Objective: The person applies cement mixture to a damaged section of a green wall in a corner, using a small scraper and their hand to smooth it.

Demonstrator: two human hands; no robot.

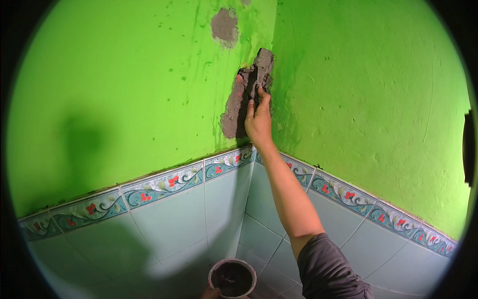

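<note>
Left hand (212, 293) at a bucket's (255, 282) rim, mostly cut off below, grip unclear, dark mix (232, 279) hard to make out, right hand (259, 122) gripping a mortar-smeared trowel (263, 61), handle hidden by fingers, blade at grey patch (232, 115), green wall (368, 79) corner

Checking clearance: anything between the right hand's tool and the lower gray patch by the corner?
Nothing visible. The right hand holds the gray-coated tool up against or just before the lower gray patch; contact is unclear. The bucket, by the left hand, is well below.
</note>
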